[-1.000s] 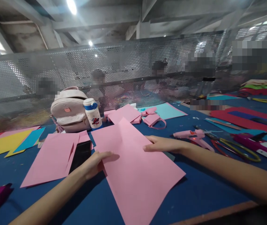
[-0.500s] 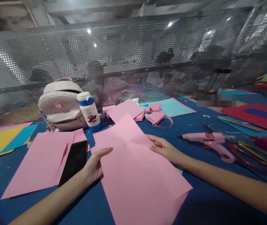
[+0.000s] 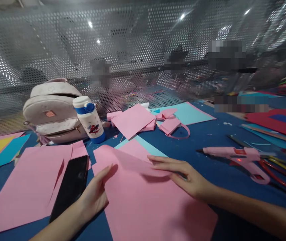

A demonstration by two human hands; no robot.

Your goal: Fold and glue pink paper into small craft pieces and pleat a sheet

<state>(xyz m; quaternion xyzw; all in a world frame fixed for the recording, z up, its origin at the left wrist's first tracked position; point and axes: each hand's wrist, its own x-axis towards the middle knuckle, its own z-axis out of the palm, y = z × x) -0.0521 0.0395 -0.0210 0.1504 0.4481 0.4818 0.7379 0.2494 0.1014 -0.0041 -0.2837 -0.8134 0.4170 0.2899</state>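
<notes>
A large pink sheet of paper (image 3: 137, 201) lies before me, its far edge curled up and over toward me. My left hand (image 3: 99, 187) grips its left edge, thumb on top and fingers beneath. On the right, my right hand (image 3: 185, 174) has the curled edge between its long, nearly straight fingers and its thumb. Behind the curl show another pink paper corner (image 3: 135, 149) and a light blue sheet (image 3: 155, 147). A black phone (image 3: 70, 184) rests beside my left forearm on more pink paper (image 3: 29, 184).
A pink glue gun (image 3: 240, 154) with a lit red light lies to the right. At the back left stand a white backpack (image 3: 55, 107) and a bottle (image 3: 90, 122). Pink paper pieces (image 3: 134, 120) lie ahead, before a perforated metal screen (image 3: 137, 77). People are behind it.
The far part of the pink sheet has bent over toward me, uncovering the light blue sheet. My right hand has shifted onto the curled edge. The view has tilted down.
</notes>
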